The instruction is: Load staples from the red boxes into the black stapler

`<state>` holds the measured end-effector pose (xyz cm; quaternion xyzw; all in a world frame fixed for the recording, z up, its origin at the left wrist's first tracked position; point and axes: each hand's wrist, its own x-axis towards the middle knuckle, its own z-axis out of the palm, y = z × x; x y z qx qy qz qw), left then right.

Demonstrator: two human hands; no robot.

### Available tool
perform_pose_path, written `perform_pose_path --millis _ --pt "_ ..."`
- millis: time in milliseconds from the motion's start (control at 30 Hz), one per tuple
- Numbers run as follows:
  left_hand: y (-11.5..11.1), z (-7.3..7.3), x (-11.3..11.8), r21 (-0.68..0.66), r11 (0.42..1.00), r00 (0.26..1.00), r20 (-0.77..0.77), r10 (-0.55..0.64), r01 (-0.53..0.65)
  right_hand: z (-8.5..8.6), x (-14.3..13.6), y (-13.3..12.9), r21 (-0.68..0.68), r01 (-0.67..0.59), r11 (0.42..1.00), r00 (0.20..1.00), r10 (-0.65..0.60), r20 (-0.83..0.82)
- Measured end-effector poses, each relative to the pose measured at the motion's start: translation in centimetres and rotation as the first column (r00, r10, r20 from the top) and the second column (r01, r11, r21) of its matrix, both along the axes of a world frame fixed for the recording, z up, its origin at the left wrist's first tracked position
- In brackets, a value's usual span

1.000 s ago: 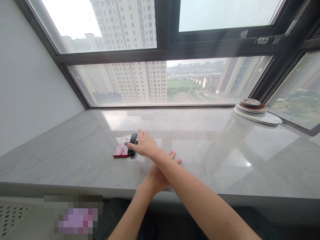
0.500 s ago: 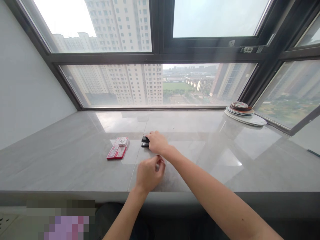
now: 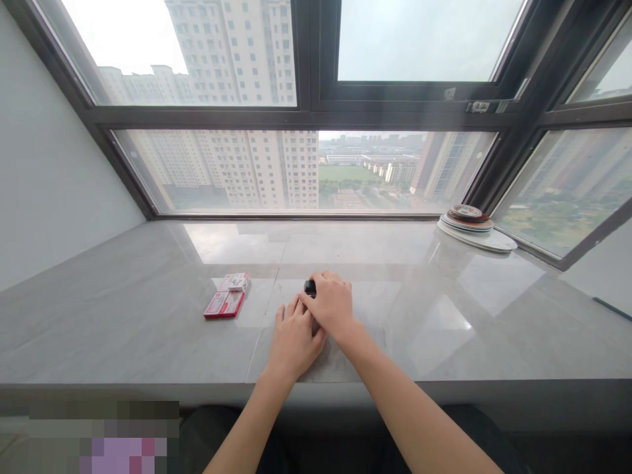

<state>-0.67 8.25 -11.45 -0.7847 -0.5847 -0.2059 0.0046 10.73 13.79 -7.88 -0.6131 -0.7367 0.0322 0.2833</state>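
A black stapler (image 3: 310, 288) is on the grey stone ledge, mostly covered by my hands so that just its far end shows. My right hand (image 3: 334, 304) wraps over it from the right, thumb towards my left hand. My left hand (image 3: 294, 337) lies against the near left side of the stapler, its fingers meeting the right thumb. Left of the hands, and apart from them, lie flat red-and-white boxes (image 3: 224, 304) with a smaller white box (image 3: 238, 282) on top.
A stack of plates (image 3: 469, 227) stands in the far right corner by the window (image 3: 306, 171). The ledge's front edge (image 3: 434, 383) runs just below my forearms. A dark thin object (image 3: 612, 308) lies at the right side.
My right hand has drawn the stapler right and nearer, turning it to point away from me. My left hand has uncurled from beside it and come onto it. The view has shifted slightly.
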Motion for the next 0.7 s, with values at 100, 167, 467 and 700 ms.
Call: perform_pose_path --millis 100,167,467,700 --pt "0.1 0.0 -0.1 0.000 1.000 1.000 0.006 0.011 -0.011 -0.1 -0.9 0.4 0.007 0.032 0.999 0.993 -0.031 -0.113" --pt "0.2 0.0 -0.1 0.007 1.000 1.000 0.019 0.023 -0.023 0.2 -0.3 0.8 0.041 0.037 0.999 0.959 -0.024 -0.284" --pt "0.4 -0.2 -0.1 0.019 0.999 0.999 0.026 0.030 -0.031 -2.3 8.3 2.2 -0.071 0.017 0.997 0.171 -0.073 -0.983" --pt "0.6 -0.7 -0.4 -0.005 1.000 1.000 0.022 -0.005 0.005 -4.4 11.2 -0.3 -0.175 -0.117 0.978 0.145 -0.157 -0.977"
